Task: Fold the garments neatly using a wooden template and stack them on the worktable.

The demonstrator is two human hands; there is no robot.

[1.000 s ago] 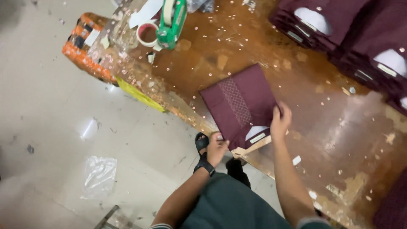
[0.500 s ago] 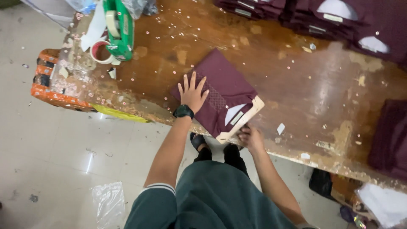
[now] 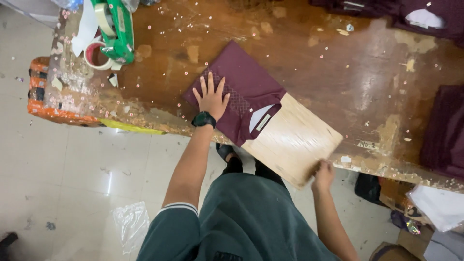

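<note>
A folded maroon shirt [image 3: 246, 82] lies on a worn wooden table [image 3: 314, 58], collar end toward me. My left hand [image 3: 211, 98], a black watch on its wrist, lies flat with fingers spread on the shirt's near left part. A light wooden board [image 3: 292, 140] sticks out from under the shirt's collar end toward the table's front edge and past it. My right hand [image 3: 322, 175] grips the board's near corner.
A green tape dispenser [image 3: 115, 26] and a roll of tape [image 3: 96, 55] sit at the table's left end. More folded maroon shirts lie at the back right [image 3: 425, 19] and right edge [image 3: 444, 130]. A clear plastic bag [image 3: 129, 223] lies on the tiled floor.
The wooden board has slid out from inside the shirt toward me, drawn by my right hand. My left hand stays pressed flat on the shirt.
</note>
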